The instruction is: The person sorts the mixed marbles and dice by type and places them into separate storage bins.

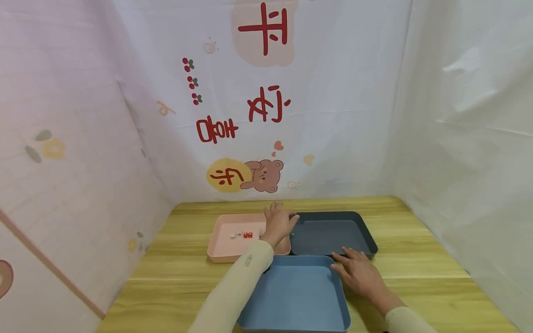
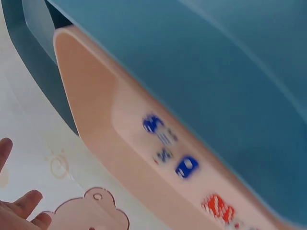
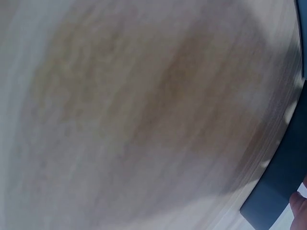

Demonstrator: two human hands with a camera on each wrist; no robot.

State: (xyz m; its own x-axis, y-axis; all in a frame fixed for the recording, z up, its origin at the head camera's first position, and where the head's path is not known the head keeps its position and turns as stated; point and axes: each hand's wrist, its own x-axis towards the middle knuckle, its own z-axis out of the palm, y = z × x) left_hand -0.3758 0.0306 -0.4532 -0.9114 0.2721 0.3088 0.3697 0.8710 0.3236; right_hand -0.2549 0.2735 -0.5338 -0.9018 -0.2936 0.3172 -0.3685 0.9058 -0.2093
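Note:
My left hand [image 1: 280,224] hovers over the seam between a pink tray [image 1: 220,252] and a dark navy tray [image 1: 333,233]. Its fingers [image 2: 29,203] are spread apart, with nothing seen between them. Dice lie in the pink tray: white dice [image 1: 232,236] and red dice [image 1: 247,235] show in the head view, while blue dice [image 2: 187,166] appear in the left wrist view. My forearm hides part of that tray. Beside the right rim of an empty blue tray [image 1: 295,296], my right hand [image 1: 360,273] has loosely extended fingers and holds nothing.
All three trays stand on a wood-grain table [image 1: 420,273], the blue one nearest me. A small green item [image 1: 293,234] shows at the navy tray's left side. White printed cloth [image 1: 341,115] hangs behind the table and on both sides.

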